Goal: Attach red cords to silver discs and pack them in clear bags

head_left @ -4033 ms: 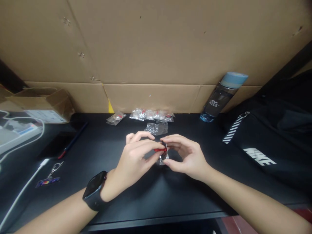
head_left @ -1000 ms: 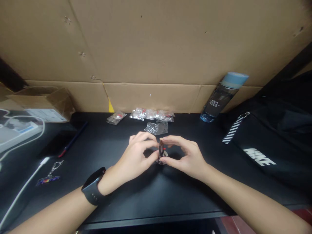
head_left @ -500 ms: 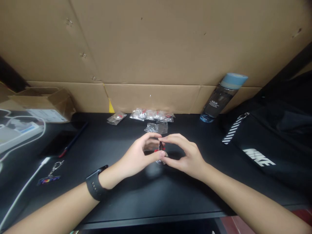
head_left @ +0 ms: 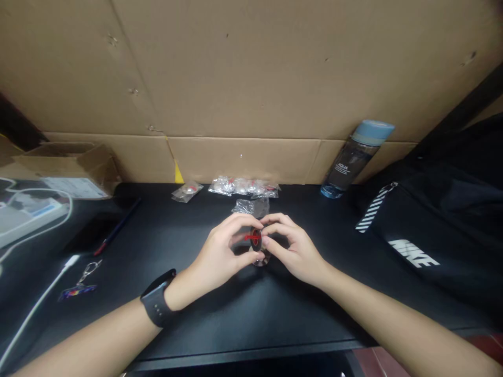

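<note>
A small round disc (head_left: 256, 240) with a dark face, a red ring and a red strand stands tilted between my hands, above the table. My left hand (head_left: 223, 248) has its fingertips on the disc's top edge and its thumb low on it. From the other side, my right hand (head_left: 296, 248) pinches the disc's right edge with thumb and fingers. Just below the disc shows a shiny round metal piece (head_left: 262, 259), partly hidden by my fingers; I cannot tell whether the two are joined. Beyond my hands lies a crinkled clear wrapper (head_left: 251, 206).
Several clear packets (head_left: 243, 186) with silvery and red items lie along the cardboard wall (head_left: 251, 78), one packet (head_left: 187, 191) apart. A water bottle (head_left: 356, 157) leans at right near a black bag (head_left: 432, 225). Leftward are a cardboard box (head_left: 74, 167), a keychain (head_left: 80, 287) and a white cable (head_left: 43, 301).
The disc has turned from nearly edge-on so its dark face and red ring show. My right fingers have shifted on its edge, with the thumb higher.
</note>
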Action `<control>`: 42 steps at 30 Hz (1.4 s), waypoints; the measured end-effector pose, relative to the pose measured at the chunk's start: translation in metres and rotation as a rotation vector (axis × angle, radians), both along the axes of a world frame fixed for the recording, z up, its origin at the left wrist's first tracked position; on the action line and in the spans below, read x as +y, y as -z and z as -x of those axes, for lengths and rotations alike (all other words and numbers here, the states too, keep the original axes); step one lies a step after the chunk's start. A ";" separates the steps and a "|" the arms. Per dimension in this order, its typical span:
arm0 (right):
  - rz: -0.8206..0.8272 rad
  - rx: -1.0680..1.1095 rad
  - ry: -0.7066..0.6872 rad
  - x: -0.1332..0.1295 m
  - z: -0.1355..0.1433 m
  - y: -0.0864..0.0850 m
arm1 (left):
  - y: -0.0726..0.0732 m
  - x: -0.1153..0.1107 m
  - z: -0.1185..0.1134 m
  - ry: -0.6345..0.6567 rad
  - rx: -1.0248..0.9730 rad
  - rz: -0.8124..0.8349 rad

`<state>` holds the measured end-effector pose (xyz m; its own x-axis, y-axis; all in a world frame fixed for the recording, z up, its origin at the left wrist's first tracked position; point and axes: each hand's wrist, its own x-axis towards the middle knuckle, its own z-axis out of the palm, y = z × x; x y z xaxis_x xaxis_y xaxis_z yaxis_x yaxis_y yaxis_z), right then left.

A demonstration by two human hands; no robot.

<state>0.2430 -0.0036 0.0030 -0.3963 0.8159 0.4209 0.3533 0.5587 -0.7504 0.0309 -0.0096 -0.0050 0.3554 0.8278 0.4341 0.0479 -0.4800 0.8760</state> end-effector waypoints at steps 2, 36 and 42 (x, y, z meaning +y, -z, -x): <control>0.023 0.013 -0.002 -0.001 0.001 -0.001 | 0.000 0.000 0.000 0.003 0.015 -0.027; -0.140 -0.541 0.055 0.021 -0.030 -0.010 | 0.011 0.007 0.002 0.029 0.769 -0.304; -0.186 -0.628 -0.024 0.019 -0.036 -0.016 | 0.009 0.009 0.004 -0.044 0.779 -0.416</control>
